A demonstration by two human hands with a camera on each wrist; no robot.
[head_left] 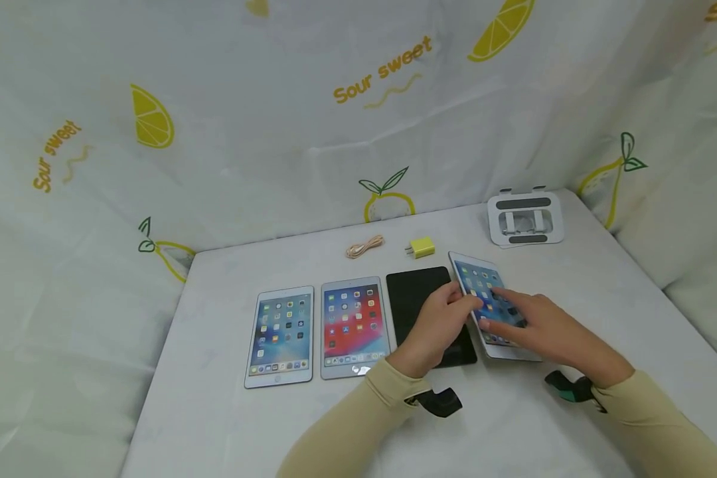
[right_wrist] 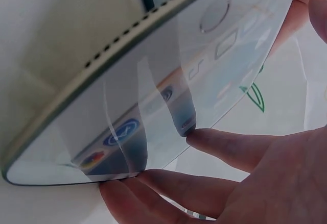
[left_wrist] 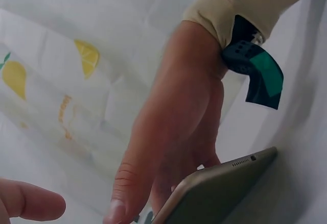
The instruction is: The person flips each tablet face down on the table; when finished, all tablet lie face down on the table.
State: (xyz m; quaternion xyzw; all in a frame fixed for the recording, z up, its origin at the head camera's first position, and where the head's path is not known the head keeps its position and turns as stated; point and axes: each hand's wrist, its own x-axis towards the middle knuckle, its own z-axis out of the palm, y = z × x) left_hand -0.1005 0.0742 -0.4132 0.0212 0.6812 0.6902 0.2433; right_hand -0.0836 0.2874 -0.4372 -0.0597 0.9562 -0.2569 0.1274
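Note:
A white-framed tablet (head_left: 480, 271) with a lit screen of app icons is tilted up at the right of the group. My left hand (head_left: 433, 322) grips its left edge, the thumb over the screen and the other fingers partly hidden behind. From the right, my right hand (head_left: 544, 328) touches the screen with extended fingertips and thumb. Those fingers (right_wrist: 230, 150) are mirrored in the glass in the right wrist view, near the round home button. Under my left wrist lies a black tablet (head_left: 415, 289), partly covered. In the left wrist view, the held tablet's back (left_wrist: 225, 196) faces the camera.
Two lit tablets lie flat at the left, one blue-screened (head_left: 283, 332) and one red and blue (head_left: 352, 322). Behind them are a coiled cable (head_left: 365, 247) and a yellow charger plug (head_left: 422, 247). A white folding stand (head_left: 523, 204) sits at the back right. Lemon-printed cloth (head_left: 245, 179) surrounds the table.

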